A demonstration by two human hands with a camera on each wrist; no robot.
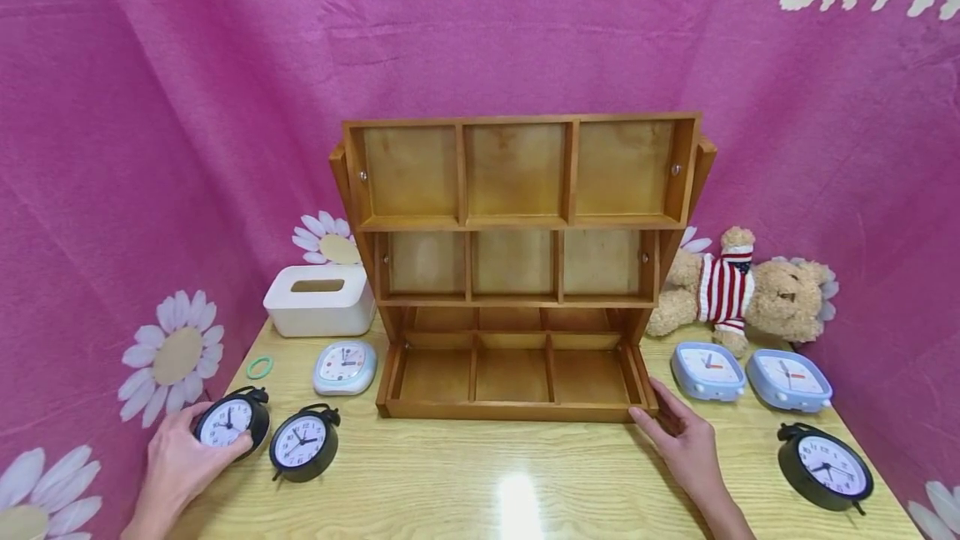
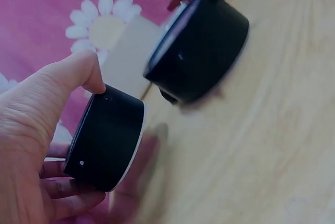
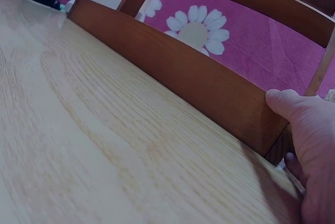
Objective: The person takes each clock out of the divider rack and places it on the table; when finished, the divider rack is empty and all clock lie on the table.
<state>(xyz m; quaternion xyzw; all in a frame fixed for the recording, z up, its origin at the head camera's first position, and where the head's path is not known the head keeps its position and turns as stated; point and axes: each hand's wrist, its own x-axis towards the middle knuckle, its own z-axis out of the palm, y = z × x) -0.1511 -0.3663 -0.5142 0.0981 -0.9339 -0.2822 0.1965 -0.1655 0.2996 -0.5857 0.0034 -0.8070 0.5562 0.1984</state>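
At the table's left side my left hand (image 1: 183, 452) grips a round black alarm clock (image 1: 231, 425), thumb on one side of the case and fingers on the other, as the left wrist view also shows. Just right of it stands a second black alarm clock (image 1: 303, 443). My right hand (image 1: 686, 444) holds the front right corner of a brown wooden shelf (image 1: 517, 412); in the right wrist view the thumb (image 3: 282, 101) lies on the front board's top edge. The shelf has three tiers, each divided into three compartments, with nothing in those that show.
Left of the shelf are a light blue clock (image 1: 345, 367), a white tissue box (image 1: 318, 313) and a green ring (image 1: 259, 367). To its right lie a teddy bear (image 1: 783, 298), two blue clocks (image 1: 708, 371) (image 1: 789, 379) and another black alarm clock (image 1: 825, 467). A pink curtain hangs behind.
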